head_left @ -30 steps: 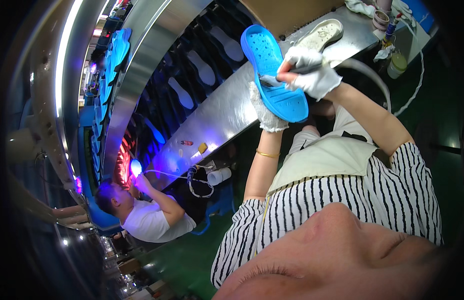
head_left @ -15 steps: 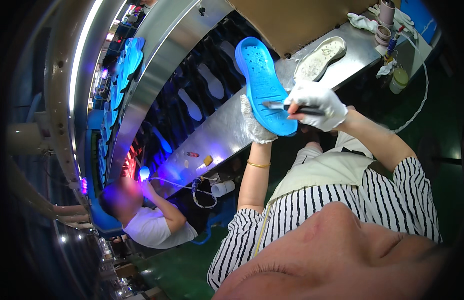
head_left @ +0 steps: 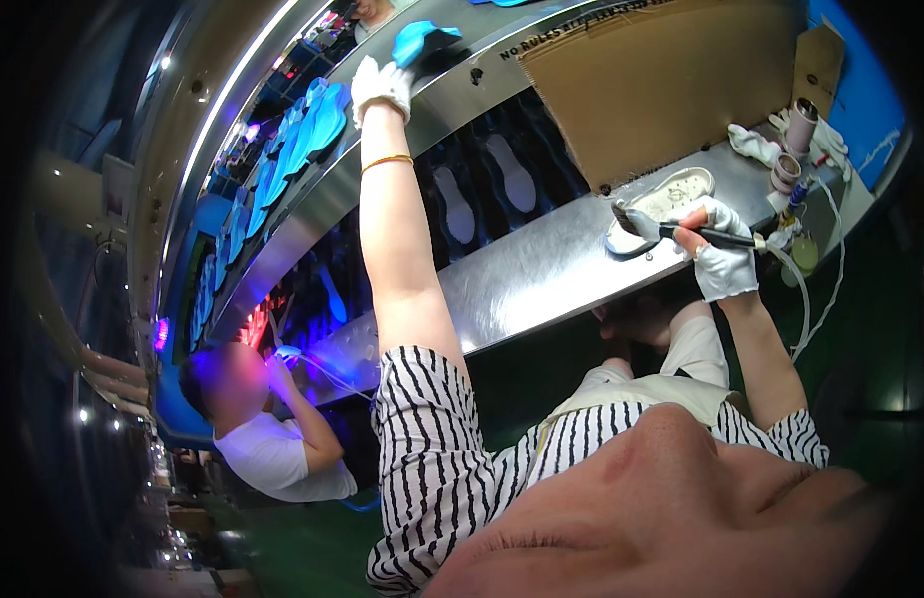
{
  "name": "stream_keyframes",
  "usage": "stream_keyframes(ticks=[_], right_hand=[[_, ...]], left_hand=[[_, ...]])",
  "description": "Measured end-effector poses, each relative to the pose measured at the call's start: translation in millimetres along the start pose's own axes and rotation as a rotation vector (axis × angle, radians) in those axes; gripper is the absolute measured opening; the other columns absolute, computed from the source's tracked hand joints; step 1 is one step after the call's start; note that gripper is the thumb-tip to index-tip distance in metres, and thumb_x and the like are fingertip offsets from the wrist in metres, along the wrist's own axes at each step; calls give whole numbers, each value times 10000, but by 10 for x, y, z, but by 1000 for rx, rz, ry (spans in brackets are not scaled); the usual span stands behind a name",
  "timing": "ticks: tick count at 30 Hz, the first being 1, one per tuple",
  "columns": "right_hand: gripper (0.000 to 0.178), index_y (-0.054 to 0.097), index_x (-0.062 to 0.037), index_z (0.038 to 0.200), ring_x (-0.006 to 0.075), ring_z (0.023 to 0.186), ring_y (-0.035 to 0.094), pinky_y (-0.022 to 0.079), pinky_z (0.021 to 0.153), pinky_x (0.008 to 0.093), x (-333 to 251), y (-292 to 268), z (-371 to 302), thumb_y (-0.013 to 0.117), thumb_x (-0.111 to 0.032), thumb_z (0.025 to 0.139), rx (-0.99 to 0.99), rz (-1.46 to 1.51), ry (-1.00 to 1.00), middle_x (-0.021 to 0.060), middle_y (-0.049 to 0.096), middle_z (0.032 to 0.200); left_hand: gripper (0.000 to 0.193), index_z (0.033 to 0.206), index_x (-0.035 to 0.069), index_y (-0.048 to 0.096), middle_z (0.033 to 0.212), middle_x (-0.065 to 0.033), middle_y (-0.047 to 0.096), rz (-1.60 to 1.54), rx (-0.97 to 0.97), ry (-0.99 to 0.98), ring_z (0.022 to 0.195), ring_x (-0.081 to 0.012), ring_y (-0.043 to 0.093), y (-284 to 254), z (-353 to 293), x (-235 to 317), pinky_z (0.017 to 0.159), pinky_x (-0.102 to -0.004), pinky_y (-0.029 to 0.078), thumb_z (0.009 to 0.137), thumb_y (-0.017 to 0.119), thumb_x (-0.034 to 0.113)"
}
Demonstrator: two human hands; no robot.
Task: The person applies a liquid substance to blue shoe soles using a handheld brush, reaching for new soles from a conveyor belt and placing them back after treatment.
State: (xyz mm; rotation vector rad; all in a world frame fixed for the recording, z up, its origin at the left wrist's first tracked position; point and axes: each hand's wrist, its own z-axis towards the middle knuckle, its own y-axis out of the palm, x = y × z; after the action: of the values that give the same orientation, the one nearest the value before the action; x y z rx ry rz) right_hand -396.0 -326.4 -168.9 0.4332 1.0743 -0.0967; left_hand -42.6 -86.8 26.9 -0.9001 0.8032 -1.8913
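Note:
My left hand (head_left: 382,92), in a white glove, reaches far forward over the conveyor, its fingers stretched out and apart. Right at its fingertips is a blue shoe sole (head_left: 422,42), tilted; whether they still touch is hard to tell. My right hand (head_left: 723,249), in a white glove with bare fingertips, is closed around a black-handled brush (head_left: 716,236) with a pale tube running from its end. The bristles are over the near end of a cream-coloured sole (head_left: 671,204) lying on the metal bench.
More blue soles (head_left: 307,135) line the conveyor (head_left: 497,75). Dark slots below hold grey soles (head_left: 512,174). A cardboard sheet (head_left: 681,90) stands behind the metal bench (head_left: 522,274). Spools (head_left: 802,125) and a glove (head_left: 753,145) lie at right. A person (head_left: 272,439) sits at left.
My left hand has carried the blue sole from in front of me up to the conveyor and opened. The brush has left that sole and moved right, over the cream one.

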Motion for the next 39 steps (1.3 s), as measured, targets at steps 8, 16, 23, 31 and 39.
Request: stream_keyframes(ticks=[8,16,23,31,39], right_hand=[[124,618,-45,831,74,642,543,444,616,209,230,-12,113,705,38,802,11,-40,128,17,610,760],[118,608,-44,821,83,628,563,460,603,214,396,118,200,709,12,794,-12,-38,256,21,614,733],[108,599,-48,843,85,648,559,443,621,212,520,251,219,684,11,811,-30,-114,344,31,625,744],[109,612,-35,850,94,645,573,463,613,211,627,466,262,699,14,806,-47,-79,389,52,636,786],[152,584,-61,831,85,661,567,465,627,213,414,544,149,707,22,800,-99,-58,375,22,605,773]], left_hand=[[536,1347,361,485,1419,-2,464,772,133,38,1299,-263,427,-224,-17,-1262,1075,-632,233,830,622,347],[774,1387,1,437,1341,-154,532,-612,-234,-122,1182,-221,536,-412,92,-2191,988,-329,448,742,819,189],[702,1345,87,525,1241,-159,615,-12,2,134,1133,-259,595,-608,-22,-2379,983,-336,436,764,754,410],[564,1305,98,566,1118,-86,663,-305,11,237,1083,-176,599,-510,-154,-2152,950,-299,459,801,755,264],[346,1094,161,696,1131,-79,669,80,-18,215,1059,-257,625,-413,159,-2077,921,-335,481,776,722,292]])
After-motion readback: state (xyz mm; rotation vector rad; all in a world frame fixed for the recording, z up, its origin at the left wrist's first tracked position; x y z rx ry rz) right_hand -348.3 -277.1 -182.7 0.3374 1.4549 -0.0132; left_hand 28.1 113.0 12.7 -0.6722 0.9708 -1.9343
